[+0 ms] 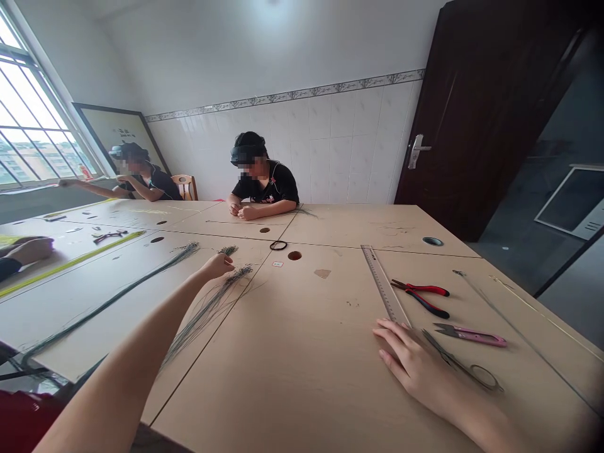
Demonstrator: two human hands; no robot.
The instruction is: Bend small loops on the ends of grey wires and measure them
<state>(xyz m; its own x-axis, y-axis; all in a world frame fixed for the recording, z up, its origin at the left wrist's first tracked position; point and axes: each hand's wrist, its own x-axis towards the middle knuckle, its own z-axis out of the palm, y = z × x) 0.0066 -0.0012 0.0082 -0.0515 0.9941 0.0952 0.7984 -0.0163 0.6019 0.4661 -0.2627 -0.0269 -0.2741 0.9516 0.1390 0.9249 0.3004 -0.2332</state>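
Observation:
My left hand point(218, 267) is stretched far forward, low over the table, with its fingers bent together. What it may hold is hidden. Just beyond it shows the dark, knobbly end of one bundle of thin cords point(229, 250). A second bundle of thin greenish-grey cords point(207, 308) lies to its right, partly covered by my forearm. My right hand point(409, 360) rests palm down with fingers outstretched, fingertips at the near end of a clear ruler point(384, 283). Metal scissors point(465, 366) lie beside it, partly under the hand.
Red-handled pliers point(427, 289) and pink thread snips point(472, 335) lie right of the ruler. A long cord bundle point(117, 294) and yellow strands point(75, 261) stretch across the left. A black ring point(278, 245) lies near a table hole point(295, 255). Two people sit across; another person's hands point(31, 250) show left.

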